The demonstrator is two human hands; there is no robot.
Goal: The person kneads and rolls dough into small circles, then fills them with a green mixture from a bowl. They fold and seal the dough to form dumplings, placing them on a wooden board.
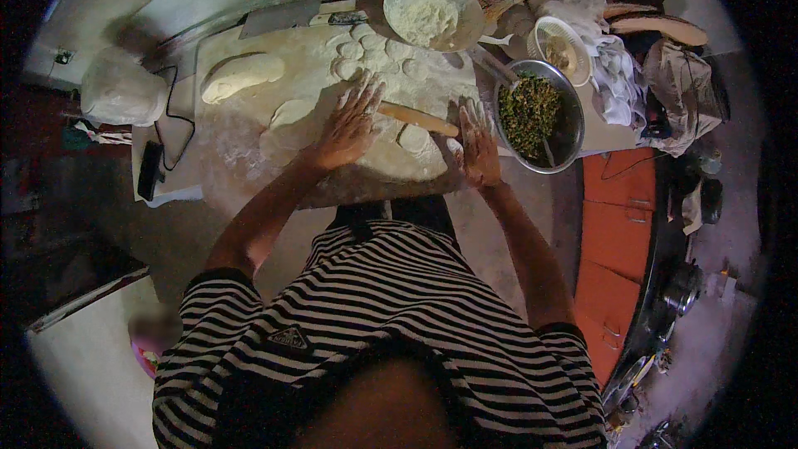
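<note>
A wooden rolling pin (419, 120) lies slanted between my two hands on a floured board (230, 159). At its left end my left hand (350, 128) rests with fingers extended. Flat and straight-fingered, my right hand (479, 146) is against the other end; whether either palm covers the pin's tips is hard to see. Just below the pin is a small dough disc (414, 138). Several floured dough rounds (374, 53) lie past my left fingertips. A thick dough roll (243, 77) sits at the far left, and a smaller dough piece (294, 113) is beside my left hand.
Right of my right hand stands a metal bowl of chopped green filling (530, 113) with a spoon. A flour bowl (434, 12) and a white plastic basket (564, 43) stand behind. A black adapter (149, 169) with cable lies left. Orange cabinets (614, 237) line the right.
</note>
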